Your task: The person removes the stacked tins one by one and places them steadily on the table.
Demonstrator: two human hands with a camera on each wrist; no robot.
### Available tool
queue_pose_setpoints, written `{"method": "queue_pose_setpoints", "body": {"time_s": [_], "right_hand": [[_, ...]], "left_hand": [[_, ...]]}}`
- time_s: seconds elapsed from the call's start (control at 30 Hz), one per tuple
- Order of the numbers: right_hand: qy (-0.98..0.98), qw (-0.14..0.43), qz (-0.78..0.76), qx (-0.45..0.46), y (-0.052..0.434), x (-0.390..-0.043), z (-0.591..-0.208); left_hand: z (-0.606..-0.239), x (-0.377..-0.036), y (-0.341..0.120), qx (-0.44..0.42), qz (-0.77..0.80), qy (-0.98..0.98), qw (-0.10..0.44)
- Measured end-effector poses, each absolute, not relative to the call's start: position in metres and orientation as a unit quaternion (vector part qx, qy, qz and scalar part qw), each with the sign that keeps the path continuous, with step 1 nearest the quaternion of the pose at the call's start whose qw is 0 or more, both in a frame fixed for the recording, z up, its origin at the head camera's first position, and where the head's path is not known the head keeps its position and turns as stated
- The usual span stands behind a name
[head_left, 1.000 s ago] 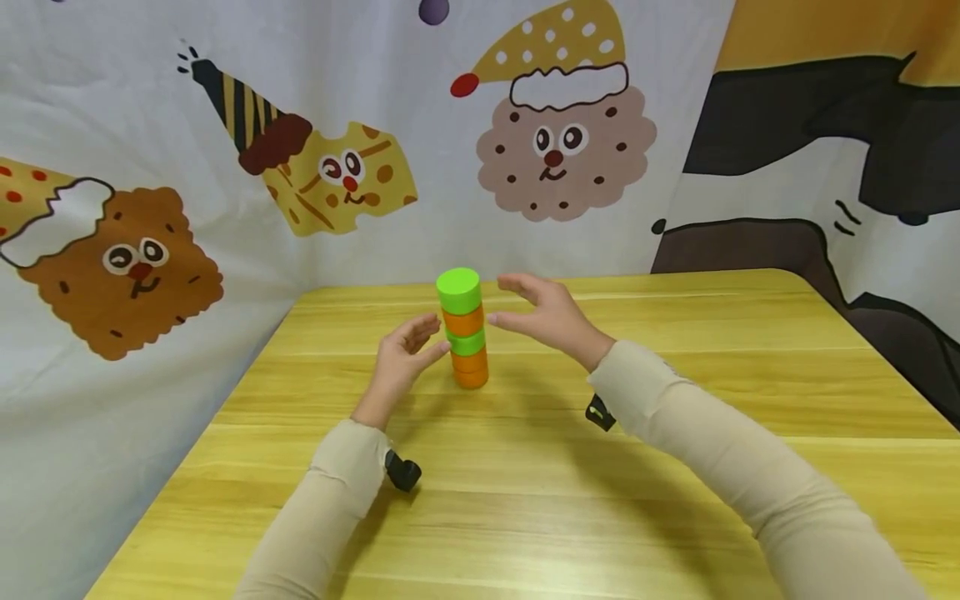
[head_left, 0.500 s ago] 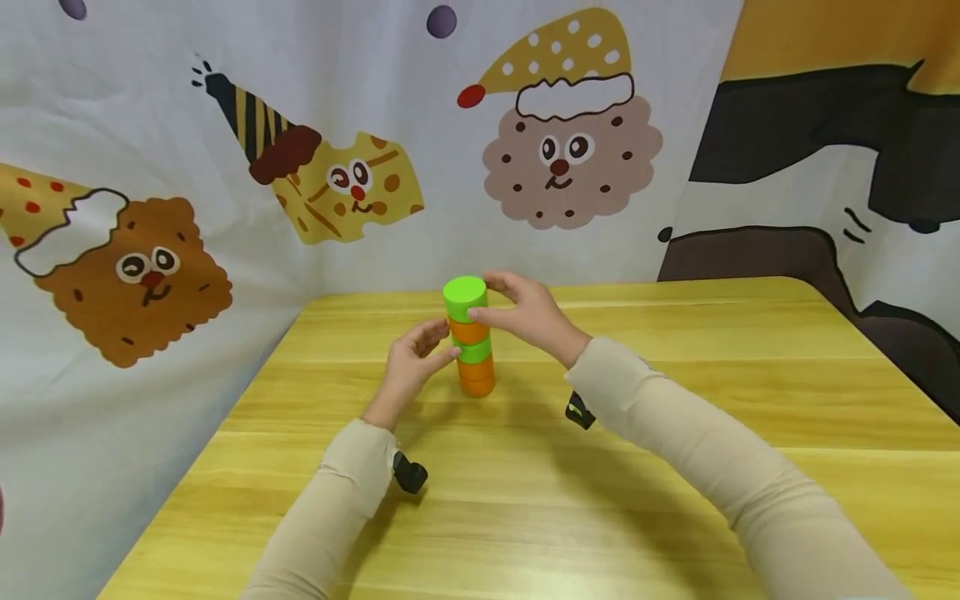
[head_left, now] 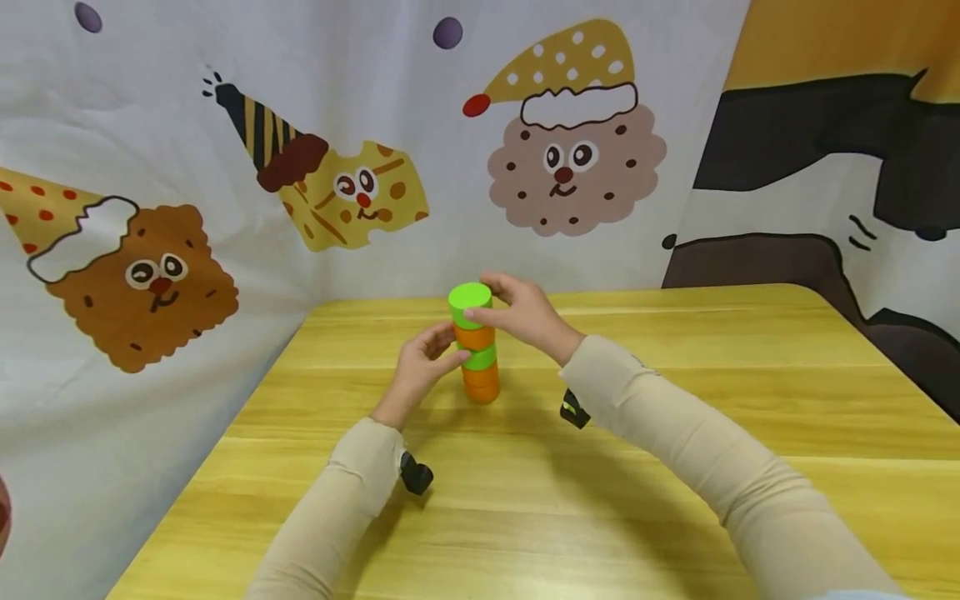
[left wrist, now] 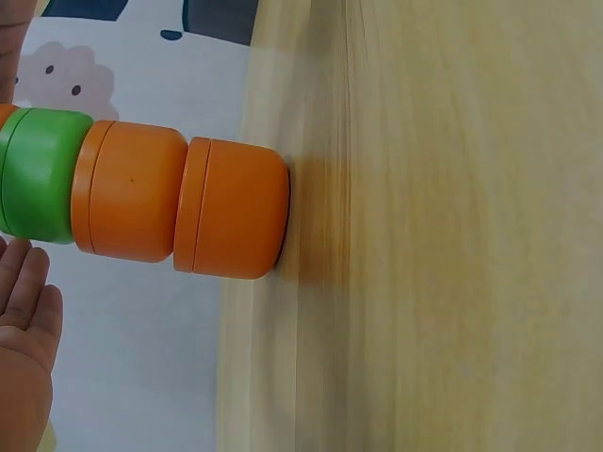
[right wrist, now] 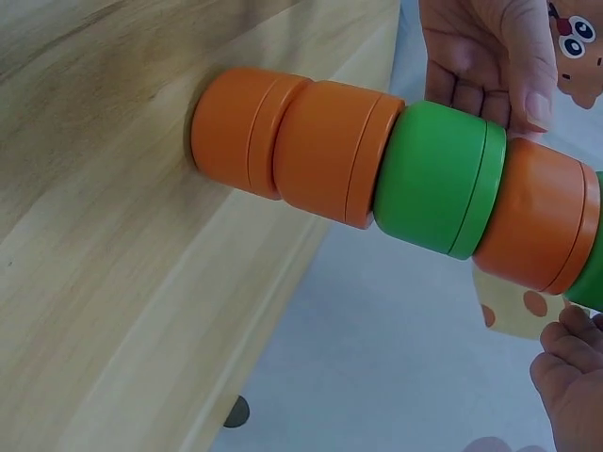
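The right hand (head_left: 525,315) pinches the top green block (head_left: 470,298) between its thumb and bent fingers, the thumb across the near side. Lower down, the left hand (head_left: 422,367) cups the tower's left side, its fingers relaxed and apart from the thumb, which lies across the lower green block (right wrist: 438,179); how firmly it touches cannot be told. The tower stands upright, 5 round blocks high: between the 2 green blocks sits the upper orange block (right wrist: 532,217), and beneath them come the middle orange block (right wrist: 325,151) and the bottom orange block (right wrist: 231,127), which rests on the wood-grain tabletop (head_left: 487,533) near its far edge. Beige sleeves (head_left: 697,450) cover both arms, with 2 black wrist devices (head_left: 416,473) beneath. Behind hangs a white cloth (head_left: 360,75) printed with cartoon snacks in party hats.
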State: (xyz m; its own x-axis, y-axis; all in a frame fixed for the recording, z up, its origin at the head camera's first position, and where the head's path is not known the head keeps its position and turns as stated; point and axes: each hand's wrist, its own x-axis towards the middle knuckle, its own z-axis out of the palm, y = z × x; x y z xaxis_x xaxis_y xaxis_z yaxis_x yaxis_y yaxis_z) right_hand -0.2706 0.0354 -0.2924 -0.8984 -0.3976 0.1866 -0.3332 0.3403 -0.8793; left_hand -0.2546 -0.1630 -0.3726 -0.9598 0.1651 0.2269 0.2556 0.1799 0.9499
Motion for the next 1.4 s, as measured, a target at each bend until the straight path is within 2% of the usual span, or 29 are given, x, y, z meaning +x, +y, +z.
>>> {"method": "queue_pose_setpoints", "body": {"time_s": [1.4], "right_hand": [[0.795,0.008,-0.562,-0.229,0.0350,-0.2727,-0.2996]], "left_hand": [[-0.3749,-0.2621,-0.1546,-0.154,-0.621,-0.767,0.052]]}}
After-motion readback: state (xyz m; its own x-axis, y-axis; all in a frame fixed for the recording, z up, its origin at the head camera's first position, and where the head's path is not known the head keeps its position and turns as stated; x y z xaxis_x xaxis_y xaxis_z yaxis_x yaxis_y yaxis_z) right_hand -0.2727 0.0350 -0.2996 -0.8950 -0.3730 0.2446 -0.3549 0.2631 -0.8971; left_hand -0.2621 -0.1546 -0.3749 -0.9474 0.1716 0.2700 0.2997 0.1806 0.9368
